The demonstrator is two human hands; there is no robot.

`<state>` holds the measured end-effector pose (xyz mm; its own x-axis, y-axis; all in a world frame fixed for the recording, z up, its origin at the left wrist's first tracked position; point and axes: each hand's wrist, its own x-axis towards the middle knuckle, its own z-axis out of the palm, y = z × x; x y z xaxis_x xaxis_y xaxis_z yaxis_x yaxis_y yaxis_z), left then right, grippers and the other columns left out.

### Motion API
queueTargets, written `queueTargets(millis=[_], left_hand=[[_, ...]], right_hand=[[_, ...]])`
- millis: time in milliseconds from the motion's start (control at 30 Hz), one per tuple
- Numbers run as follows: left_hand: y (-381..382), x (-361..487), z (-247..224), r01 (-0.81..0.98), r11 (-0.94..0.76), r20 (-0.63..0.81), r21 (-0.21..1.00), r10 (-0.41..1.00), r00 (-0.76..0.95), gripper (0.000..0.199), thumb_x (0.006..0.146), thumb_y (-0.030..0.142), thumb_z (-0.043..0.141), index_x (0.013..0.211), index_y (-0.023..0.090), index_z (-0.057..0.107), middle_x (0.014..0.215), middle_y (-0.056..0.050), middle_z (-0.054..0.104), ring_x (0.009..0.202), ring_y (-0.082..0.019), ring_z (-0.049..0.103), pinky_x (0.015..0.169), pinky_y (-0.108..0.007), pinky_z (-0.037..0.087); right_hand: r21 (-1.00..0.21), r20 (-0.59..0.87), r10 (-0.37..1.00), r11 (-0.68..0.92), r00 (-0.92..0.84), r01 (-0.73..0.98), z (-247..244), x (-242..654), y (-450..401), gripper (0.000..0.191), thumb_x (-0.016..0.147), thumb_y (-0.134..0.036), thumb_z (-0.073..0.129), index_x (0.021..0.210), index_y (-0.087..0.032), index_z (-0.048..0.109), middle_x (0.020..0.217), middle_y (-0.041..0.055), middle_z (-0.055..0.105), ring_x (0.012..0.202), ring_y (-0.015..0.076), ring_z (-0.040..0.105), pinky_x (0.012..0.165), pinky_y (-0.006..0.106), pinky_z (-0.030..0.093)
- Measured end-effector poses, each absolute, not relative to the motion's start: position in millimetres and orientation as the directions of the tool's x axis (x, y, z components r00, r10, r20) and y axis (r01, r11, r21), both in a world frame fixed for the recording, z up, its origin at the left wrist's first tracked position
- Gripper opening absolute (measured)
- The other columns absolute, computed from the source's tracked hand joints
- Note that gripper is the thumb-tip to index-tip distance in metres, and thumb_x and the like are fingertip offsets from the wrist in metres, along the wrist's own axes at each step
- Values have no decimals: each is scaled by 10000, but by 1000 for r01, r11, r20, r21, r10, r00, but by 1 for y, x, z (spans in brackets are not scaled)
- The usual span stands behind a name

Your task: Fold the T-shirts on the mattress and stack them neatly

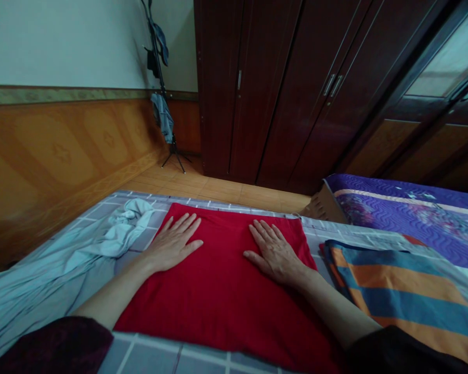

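A red cloth (226,291), possibly a folded garment, lies spread flat on a bed with a grey checked sheet (152,353). My left hand (175,243) rests palm down near its far left corner, fingers stretched out. On the far right part of the cloth lies my right hand (273,252), also flat with the fingers extended. Neither hand grips anything. The near right edge of the cloth is partly hidden by my right forearm and dark sleeve.
Rumpled pale blue fabric (117,234) lies on the left. At right is a folded orange and blue striped cloth (405,285); beyond it stands a purple-covered bed (413,202). A dark wardrobe (273,93) and a coat stand (159,78) are at the back.
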<state>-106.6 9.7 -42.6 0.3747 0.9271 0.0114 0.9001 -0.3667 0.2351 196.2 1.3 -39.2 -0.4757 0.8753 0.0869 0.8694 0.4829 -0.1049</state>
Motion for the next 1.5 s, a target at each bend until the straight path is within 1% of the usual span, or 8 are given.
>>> queueTargets(millis=[133, 267, 367, 800, 1100, 1233, 1367, 1500], left_hand=[[5, -105, -36, 941, -316, 68, 120, 949, 309, 637, 940, 493, 339, 1456, 125, 274, 1524, -124, 210, 1420, -283, 119, 1132, -512, 72], [-10, -77, -35, 802, -588, 37, 110, 808, 588, 594, 951, 508, 327, 1472, 242, 222, 1537, -21, 202, 1426, -210, 112, 1155, -440, 75], [-8, -73, -38, 803, -586, 10, 108, 809, 588, 579, 956, 523, 290, 1466, 253, 244, 1533, -18, 213, 1423, -206, 135, 1154, -431, 90], [14, -100, -52, 927, -355, 67, 118, 935, 349, 652, 939, 569, 250, 1464, 184, 261, 1538, -54, 187, 1421, -253, 136, 1133, -499, 157], [-55, -109, -5, 861, -503, 156, 74, 859, 488, 524, 892, 413, 463, 1358, 174, 451, 1443, -100, 410, 1324, -232, 373, 1122, -406, 245], [-130, -141, -3, 829, -559, 4, 23, 829, 559, 504, 829, 184, 451, 1330, 216, 486, 1367, -71, 507, 1238, -219, 478, 1053, -384, 359], [-158, -158, -17, 858, -507, -110, -79, 860, 498, 664, 758, 34, 373, 1409, 165, 375, 1455, -133, 385, 1303, -252, 409, 1043, -420, 355], [-143, -148, -9, 876, -464, -108, -129, 885, 453, 576, 809, -1, 302, 1354, 124, 441, 1386, -181, 460, 1257, -282, 457, 983, -432, 395]], right_hand=[[-82, 164, 936, 328, -311, 941, -39, 203, 7, 757, 898, -586, 369, 1419, -39, 331, 1487, 224, 248, 1385, 342, 190, 1106, 535, 219], [-108, 124, 793, 609, -597, 786, -31, 180, -10, 676, 916, -551, 369, 1444, -134, 309, 1517, 152, 209, 1401, 290, 154, 1127, 488, 208], [-127, 47, 733, 679, -679, 723, -29, 171, -16, 660, 928, -571, 306, 1445, -161, 312, 1511, 112, 249, 1396, 263, 192, 1134, 471, 203], [-29, 110, 923, 374, -369, 927, -45, 204, 16, 709, 920, -607, 247, 1435, -126, 329, 1488, 124, 320, 1379, 299, 238, 1102, 486, 243], [155, 124, 886, 428, -448, 890, 9, 194, -55, 511, 867, -273, 487, 1347, -101, 458, 1465, 193, 332, 1339, 334, 310, 1090, 484, 243], [209, 49, 800, 577, -597, 790, 4, 219, -143, 491, 735, -141, 532, 1224, -180, 568, 1286, 119, 561, 1126, 272, 546, 906, 386, 477], [429, 79, 802, 509, -592, 746, -19, 241, -179, 506, 744, -19, 469, 1234, -118, 547, 1247, 158, 581, 1099, 296, 565, 823, 413, 517], [413, 1, 857, 469, -515, 781, -5, 237, -164, 309, 826, 0, 408, 996, -126, 632, 986, 125, 665, 834, 231, 642, 662, 328, 507]])
